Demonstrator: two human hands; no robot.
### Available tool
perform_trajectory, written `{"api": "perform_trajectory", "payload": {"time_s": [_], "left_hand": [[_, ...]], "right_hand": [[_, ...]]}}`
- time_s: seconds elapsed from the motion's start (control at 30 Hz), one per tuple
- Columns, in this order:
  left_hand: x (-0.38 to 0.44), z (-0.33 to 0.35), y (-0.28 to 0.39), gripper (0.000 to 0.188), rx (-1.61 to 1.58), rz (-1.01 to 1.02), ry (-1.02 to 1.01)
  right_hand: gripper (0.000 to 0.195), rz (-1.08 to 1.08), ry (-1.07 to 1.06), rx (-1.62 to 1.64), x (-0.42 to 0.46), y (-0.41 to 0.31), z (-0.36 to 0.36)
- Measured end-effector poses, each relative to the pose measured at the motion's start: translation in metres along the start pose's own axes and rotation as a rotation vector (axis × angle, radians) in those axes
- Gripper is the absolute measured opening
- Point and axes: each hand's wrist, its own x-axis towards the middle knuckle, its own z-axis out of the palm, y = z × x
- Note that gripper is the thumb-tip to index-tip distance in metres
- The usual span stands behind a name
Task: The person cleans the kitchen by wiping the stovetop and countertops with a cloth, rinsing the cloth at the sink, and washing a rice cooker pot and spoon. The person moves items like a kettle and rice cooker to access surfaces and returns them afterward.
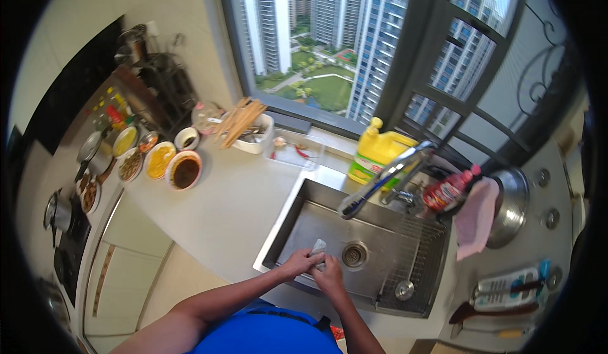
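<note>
Over the near left part of the stainless steel sink [304, 225], my left hand [301, 262] and my right hand [329, 274] meet around a crumpled whitish-grey cloth [318, 246]. One end of it sticks up above my fingers, and the rest is partly hidden in my grip. Just right of my hands is the round drain [355, 254] in the sink floor. The chrome faucet [380, 178] arches over the back of the basin; I cannot make out any water running from it.
A yellow jug [375, 154], a red bottle [446, 190] and a pink cloth [476, 218] hanging by a metal bowl [513, 206] stand behind and right of the sink. Leftward are a clear tray [294, 150], a white container [259, 137], a bowl of dark sauce [185, 171] and a stove [71, 254].
</note>
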Motion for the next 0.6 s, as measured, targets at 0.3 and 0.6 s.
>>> {"api": "perform_trajectory", "payload": {"time_s": [0.3, 0.6], "left_hand": [[-0.058, -0.012, 0.002, 0.036, -0.563, 0.018, -0.074], [-0.079, -0.001, 0.011, 0.039, -0.212, 0.206, 0.307]], "right_hand": [[0.021, 0.632, -0.283, 1.278, 0.006, 0.045, -0.016], [0.039, 0.262, 0.221, 0.681, 0.008, -0.020, 0.036]]}}
